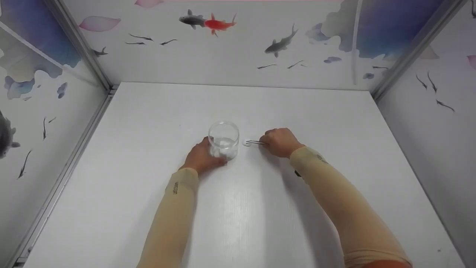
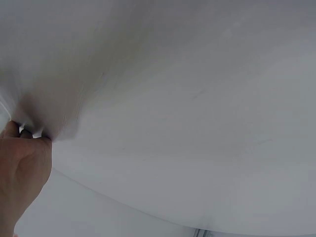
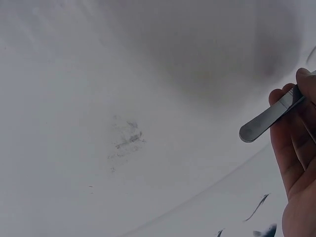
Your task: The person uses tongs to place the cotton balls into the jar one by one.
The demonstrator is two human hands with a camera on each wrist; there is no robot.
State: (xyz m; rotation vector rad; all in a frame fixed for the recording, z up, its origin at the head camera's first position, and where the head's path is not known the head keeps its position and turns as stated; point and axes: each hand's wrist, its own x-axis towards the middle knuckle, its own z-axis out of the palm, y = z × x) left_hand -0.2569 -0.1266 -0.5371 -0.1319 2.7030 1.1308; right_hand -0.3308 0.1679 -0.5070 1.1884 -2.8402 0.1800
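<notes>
A clear glass jar [image 1: 224, 136] stands on the white table with several white cotton balls [image 1: 225, 152] in its bottom. My left hand [image 1: 202, 158] grips the jar low on its left side, the thumb along the near side. In the left wrist view that hand [image 2: 22, 168] shows only at the left edge. My right hand [image 1: 281, 142] pinches metal tweezers [image 3: 261, 123], whose rounded end sticks out past the fingers in the right wrist view. Their tips point left toward the jar, with a small white cotton ball [image 1: 245, 142] at them, just right of the jar.
The white tabletop [image 1: 238, 223] spreads around both hands. Upright panels printed with fish border it at the back [image 1: 238, 56], left and right. Dark smudges [image 3: 129, 136] mark the surface in the right wrist view.
</notes>
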